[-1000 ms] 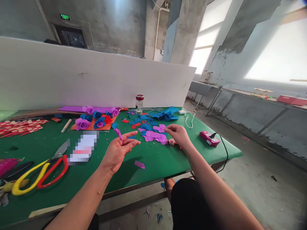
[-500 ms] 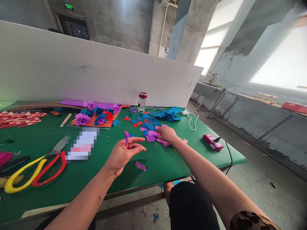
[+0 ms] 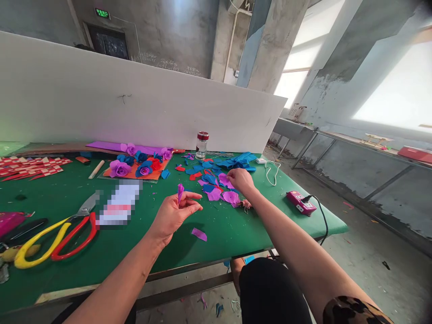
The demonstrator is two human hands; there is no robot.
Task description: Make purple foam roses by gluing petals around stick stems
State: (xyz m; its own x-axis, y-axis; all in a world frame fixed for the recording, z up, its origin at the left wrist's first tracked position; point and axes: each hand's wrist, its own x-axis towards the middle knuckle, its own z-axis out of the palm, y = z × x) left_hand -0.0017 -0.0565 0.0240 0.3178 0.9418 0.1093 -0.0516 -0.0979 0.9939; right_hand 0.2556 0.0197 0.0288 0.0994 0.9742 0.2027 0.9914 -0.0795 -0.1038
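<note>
My left hand (image 3: pixel 173 213) is raised above the green table (image 3: pixel 135 234) and pinches a small rolled purple paper piece (image 3: pixel 180 191) upright between thumb and fingers. My right hand (image 3: pixel 240 180) reaches forward into a scatter of purple paper petals (image 3: pixel 230 196) mixed with blue and red paper pieces (image 3: pixel 205 173), its fingers closed on a purple petal (image 3: pixel 223 179). One loose purple petal (image 3: pixel 199 234) lies on the table below my left hand.
Finished purple, blue and red paper roses (image 3: pixel 140 165) sit on an orange sheet at the back. Yellow and red scissors (image 3: pixel 54 238) lie at left. A glass jar with a red lid (image 3: pixel 202 145), a white cable (image 3: pixel 272 171) and a pink device (image 3: pixel 301 203) stand at right. A white board (image 3: pixel 135 108) backs the table.
My right hand has moved further back among the petals and taken hold of a purple one. My left hand has closed on the rolled purple piece and turned it upright.
</note>
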